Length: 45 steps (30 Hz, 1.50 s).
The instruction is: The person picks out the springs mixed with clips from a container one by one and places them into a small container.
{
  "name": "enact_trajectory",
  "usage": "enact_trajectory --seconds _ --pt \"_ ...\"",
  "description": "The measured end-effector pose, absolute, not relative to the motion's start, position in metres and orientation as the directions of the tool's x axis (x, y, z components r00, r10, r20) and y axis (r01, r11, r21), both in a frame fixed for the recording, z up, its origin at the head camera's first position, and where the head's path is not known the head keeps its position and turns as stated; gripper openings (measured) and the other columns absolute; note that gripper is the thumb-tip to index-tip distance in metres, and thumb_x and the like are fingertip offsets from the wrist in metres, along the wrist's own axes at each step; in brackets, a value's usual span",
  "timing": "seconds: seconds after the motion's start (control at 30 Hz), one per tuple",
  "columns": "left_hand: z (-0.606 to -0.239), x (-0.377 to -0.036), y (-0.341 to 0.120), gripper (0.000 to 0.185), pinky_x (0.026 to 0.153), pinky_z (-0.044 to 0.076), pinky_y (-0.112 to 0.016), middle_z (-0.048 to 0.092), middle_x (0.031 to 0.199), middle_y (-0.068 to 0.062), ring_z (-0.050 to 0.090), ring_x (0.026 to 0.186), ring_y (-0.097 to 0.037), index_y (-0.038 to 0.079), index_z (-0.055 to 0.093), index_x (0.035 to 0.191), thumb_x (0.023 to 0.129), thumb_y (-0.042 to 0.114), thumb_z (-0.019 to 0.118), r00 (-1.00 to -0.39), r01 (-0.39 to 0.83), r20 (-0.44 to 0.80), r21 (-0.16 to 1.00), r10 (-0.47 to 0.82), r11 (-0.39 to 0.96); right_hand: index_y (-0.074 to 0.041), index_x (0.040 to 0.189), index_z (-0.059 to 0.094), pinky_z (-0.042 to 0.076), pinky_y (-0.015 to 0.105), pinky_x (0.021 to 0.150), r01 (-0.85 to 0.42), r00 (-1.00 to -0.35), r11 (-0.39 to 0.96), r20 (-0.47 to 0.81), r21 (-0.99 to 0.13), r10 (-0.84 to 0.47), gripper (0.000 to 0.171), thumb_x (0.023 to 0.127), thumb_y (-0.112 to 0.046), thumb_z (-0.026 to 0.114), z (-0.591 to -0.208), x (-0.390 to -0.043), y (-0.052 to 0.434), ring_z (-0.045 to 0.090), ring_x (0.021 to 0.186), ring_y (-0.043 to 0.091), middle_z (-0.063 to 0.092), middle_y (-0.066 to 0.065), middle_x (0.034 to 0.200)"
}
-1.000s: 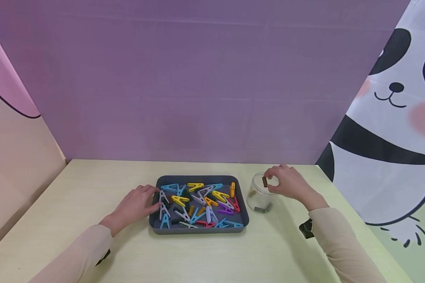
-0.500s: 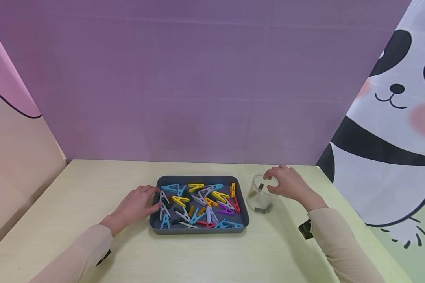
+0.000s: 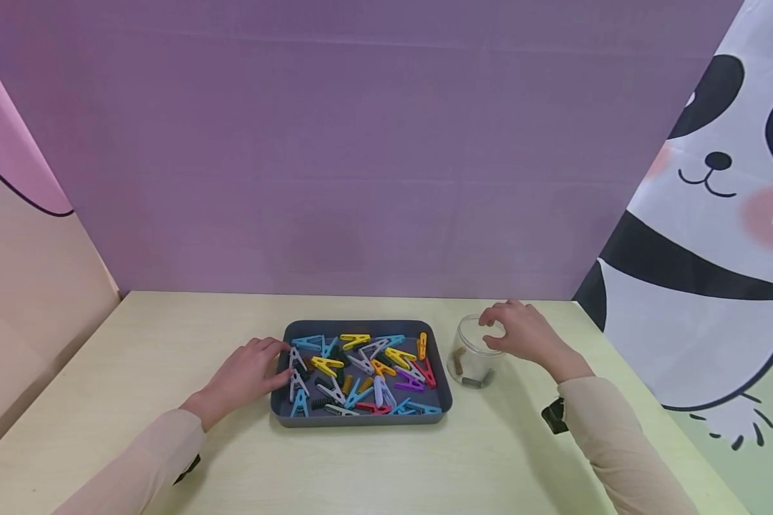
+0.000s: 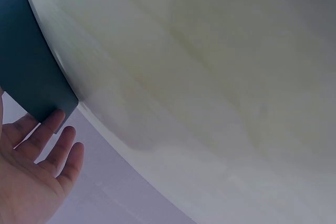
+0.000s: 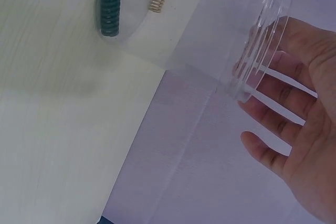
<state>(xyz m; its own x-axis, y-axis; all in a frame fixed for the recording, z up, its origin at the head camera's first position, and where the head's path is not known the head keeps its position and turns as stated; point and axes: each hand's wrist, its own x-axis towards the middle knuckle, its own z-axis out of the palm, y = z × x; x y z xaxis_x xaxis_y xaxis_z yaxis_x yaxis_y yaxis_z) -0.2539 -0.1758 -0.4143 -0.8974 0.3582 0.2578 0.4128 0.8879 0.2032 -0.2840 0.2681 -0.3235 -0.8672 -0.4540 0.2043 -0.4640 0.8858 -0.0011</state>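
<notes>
Right hand (image 3: 522, 335) is held loosely open over the jar (image 3: 473, 357), nothing gripped; light, slick, breakable, it is best clasped round its wall.

A pale counter (image 3: 135, 343) carries everything; a purple backdrop (image 3: 361, 143) and a panda curtain (image 3: 702, 236) stand behind.

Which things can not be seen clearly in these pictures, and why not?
- Count of springs in the jar: too small in the head view; the right wrist view cuts the jar's base at the top edge.
- Right hand touching the jar rim or only over it: cannot tell.
- Tray contents: the left wrist view shows only an outer corner.
- Springs under the clips: partly covered.
</notes>
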Motion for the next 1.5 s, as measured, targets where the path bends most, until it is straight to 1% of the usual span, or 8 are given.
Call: enact_trajectory --seconds 0.23,0.47,0.7,0.9,0.97,1.17,1.33,1.5 --pt "-0.414 -0.254 -0.176 0.046 0.092 0.045 -0.048 0.059 0.118 -0.012 0.054 0.108 -0.031 0.007 0.058 0.115 0.082 0.038 0.064 -0.902 0.406 0.247 0.205 0.354 0.891 -0.011 0.095 0.067 0.047 0.045 0.071 -0.470 -0.861 0.882 0.235 -0.026 -0.451 0.022 0.075 -0.018 0.071 -0.321 -0.288 0.267 0.056 0.084 0.025 0.066 0.005 0.088" --pt "-0.414 -0.254 -0.176 0.046 0.092 0.046 -0.047 0.059 0.118 -0.013 0.054 0.107 -0.031 0.007 0.058 0.115 0.082 0.038 0.063 -0.902 0.406 0.246 0.203 0.355 0.891 -0.009 0.098 0.067 0.047 0.045 0.074 -0.473 -0.859 0.880 0.246 -0.040 -0.450 0.024 0.076 -0.020 0.070 -0.315 -0.289 0.256 0.056 0.087 0.025 0.066 0.004 0.089" --pt "-0.413 -0.253 -0.176 0.046 0.093 0.045 -0.048 0.059 0.118 -0.013 0.054 0.108 -0.032 0.007 0.058 0.115 0.082 0.038 0.063 -0.903 0.408 0.243 0.215 0.356 0.887 -0.011 0.096 0.066 0.046 0.046 0.078 -0.505 -0.835 0.863 0.263 -0.016 -0.484 0.023 0.076 -0.021 0.070 -0.310 -0.287 0.238 0.056 0.089 0.024 0.066 0.002 0.088" --pt "-0.413 -0.253 -0.175 0.045 0.092 0.045 -0.048 0.059 0.118 -0.013 0.054 0.107 -0.031 0.007 0.058 0.115 0.082 0.038 0.063 -0.901 0.409 0.245 0.209 0.357 0.888 -0.013 0.094 0.067 0.046 0.044 0.076 -0.541 -0.802 0.840 0.280 0.033 -0.528 0.021 0.075 -0.022 0.071 -0.311 -0.285 0.217 0.056 0.086 0.021 0.065 -0.001 0.086" --pt "-0.413 -0.253 -0.175 0.045 0.092 0.045 -0.048 0.059 0.118 -0.013 0.054 0.107 -0.031 0.007 0.058 0.115 0.082 0.038 0.063 -0.901 0.409 0.246 0.210 0.357 0.888 -0.013 0.094 0.067 0.046 0.043 0.076 -0.544 -0.801 0.838 0.272 0.041 -0.533 0.021 0.075 -0.022 0.071 -0.313 -0.284 0.210 0.056 0.086 0.021 0.065 -0.002 0.086" --pt "-0.413 -0.253 -0.175 0.046 0.092 0.045 -0.047 0.059 0.118 -0.013 0.054 0.108 -0.031 0.007 0.058 0.116 0.082 0.038 0.063 -0.903 0.407 0.243 0.213 0.355 0.889 -0.015 0.097 0.067 0.047 0.044 0.081 -0.546 -0.813 0.836 0.212 0.047 -0.543 0.023 0.077 -0.023 0.071 -0.322 -0.285 0.192 0.055 0.090 0.020 0.066 -0.002 0.093" --pt "-0.414 -0.254 -0.176 0.046 0.093 0.045 -0.047 0.059 0.119 -0.012 0.054 0.108 -0.030 0.007 0.058 0.116 0.082 0.038 0.063 -0.902 0.407 0.245 0.216 0.354 0.887 -0.014 0.100 0.067 0.047 0.043 0.081 -0.563 -0.812 0.826 0.171 0.025 -0.558 0.026 0.076 -0.023 0.072 -0.332 -0.285 0.180 0.056 0.092 0.020 0.067 0.000 0.098" --pt "-0.413 -0.253 -0.175 0.046 0.093 0.045 -0.047 0.059 0.118 -0.012 0.054 0.108 -0.030 0.007 0.058 0.116 0.082 0.037 0.063 -0.903 0.407 0.244 0.220 0.354 0.887 -0.014 0.099 0.068 0.047 0.041 0.081 -0.581 -0.804 0.814 0.143 0.014 -0.577 0.026 0.075 -0.024 0.072 -0.344 -0.286 0.168 0.056 0.092 0.019 0.067 0.000 0.098"
